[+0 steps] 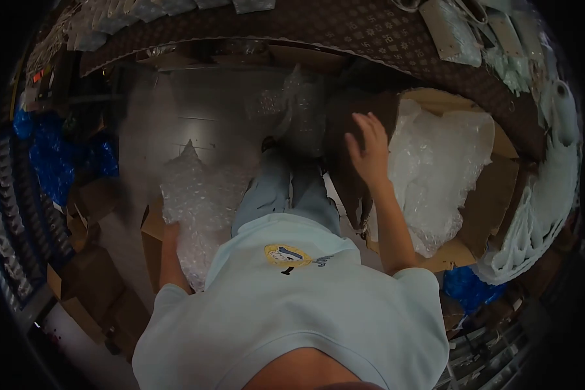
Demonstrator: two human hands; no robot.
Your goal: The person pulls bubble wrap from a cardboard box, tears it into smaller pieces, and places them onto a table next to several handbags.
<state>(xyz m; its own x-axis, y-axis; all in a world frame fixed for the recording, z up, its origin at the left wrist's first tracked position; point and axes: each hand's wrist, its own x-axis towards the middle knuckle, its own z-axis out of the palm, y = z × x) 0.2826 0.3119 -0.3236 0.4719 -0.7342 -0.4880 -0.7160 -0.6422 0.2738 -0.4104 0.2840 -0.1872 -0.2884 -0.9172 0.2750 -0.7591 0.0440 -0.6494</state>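
My right hand (369, 146) is raised with its fingers apart and nothing in it, beside the left edge of a cardboard box (500, 188) lined with white bubble wrap (429, 162). On the left, my arm reaches down behind a sheet of clear bubble wrap (201, 201), which hides that hand. The sheet stands up to a point beside my left leg. More clear wrap (299, 110) lies on the floor beyond my feet.
A brown patterned cloth edge (318, 26) runs across the top, with wrapped items on it. Blue plastic (52, 156) and open cardboard boxes (94, 286) are at the left. More blue plastic (471, 290) lies at the lower right, near a rack (487, 354).
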